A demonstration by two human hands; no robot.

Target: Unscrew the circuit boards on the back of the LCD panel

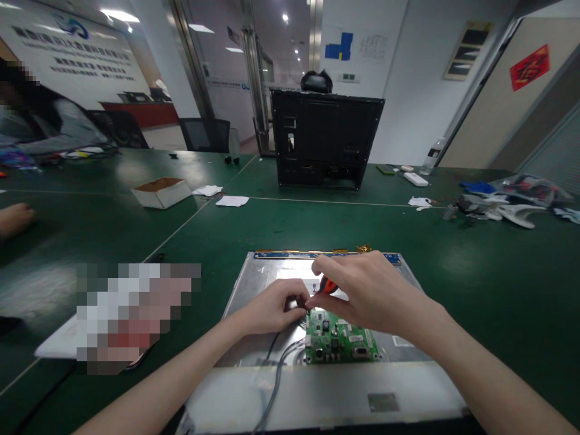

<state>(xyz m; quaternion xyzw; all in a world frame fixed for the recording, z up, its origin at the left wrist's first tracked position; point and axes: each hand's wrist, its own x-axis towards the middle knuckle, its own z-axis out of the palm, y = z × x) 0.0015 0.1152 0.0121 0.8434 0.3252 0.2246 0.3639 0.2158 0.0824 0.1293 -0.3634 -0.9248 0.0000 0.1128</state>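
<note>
A silver metal panel (pixel 254 284) lies flat on the green table in front of me, with a green circuit board (pixel 339 342) on its middle. My right hand (pixel 367 290) is curled round a screwdriver with a red and black handle (pixel 327 285), its tip pointing down at the board's upper left corner. My left hand (pixel 272 305) pinches its fingers together right beside that tip; what it pinches is too small to make out. Grey cables (pixel 277 362) run from the board's left side toward me.
A black metal chassis (pixel 326 139) stands upright at the back centre. An open white box (pixel 162 192) and paper scraps lie to the back left. Plastic bags and white parts (pixel 512 205) sit at the right. Another person's hand (pixel 16 217) rests at the left edge.
</note>
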